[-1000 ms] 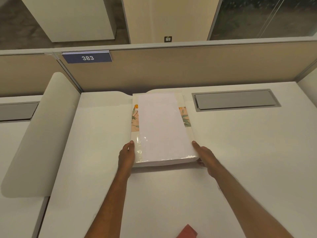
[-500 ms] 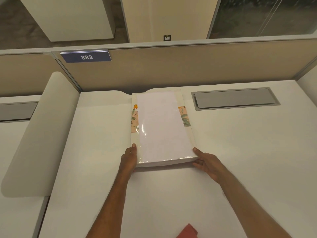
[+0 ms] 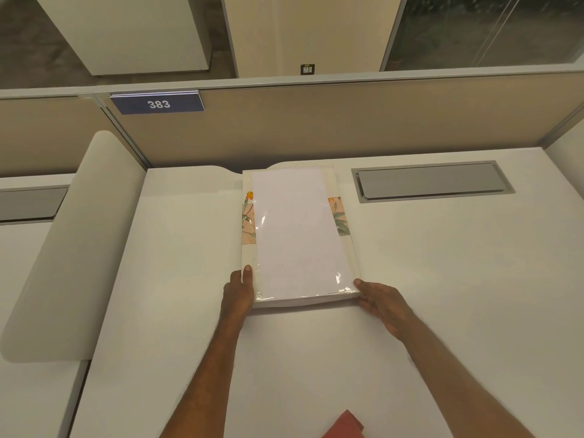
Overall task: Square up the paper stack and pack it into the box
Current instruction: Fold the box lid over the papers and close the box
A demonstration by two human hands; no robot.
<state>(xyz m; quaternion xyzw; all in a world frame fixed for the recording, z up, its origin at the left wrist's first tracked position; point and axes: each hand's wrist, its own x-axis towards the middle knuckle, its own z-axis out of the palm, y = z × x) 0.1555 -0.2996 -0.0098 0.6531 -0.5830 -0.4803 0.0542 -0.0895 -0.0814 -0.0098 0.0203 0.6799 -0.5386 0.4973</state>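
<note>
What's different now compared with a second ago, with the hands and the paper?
The right hand slid back from the side of the paper stack to its near right corner. The left hand stayed on the near left corner. The stack, the desk and the red item did not shift.

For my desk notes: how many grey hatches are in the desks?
2: one hatch right of the paper stack, one at the left edge, partly cut off.

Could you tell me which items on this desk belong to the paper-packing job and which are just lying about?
Part of the job:
- white paper stack
- flat cream box with floral band beneath it
- left hand, right hand at its near corners

Just lying about:
- red object
- grey cable hatch
- blue 383 sign
</note>
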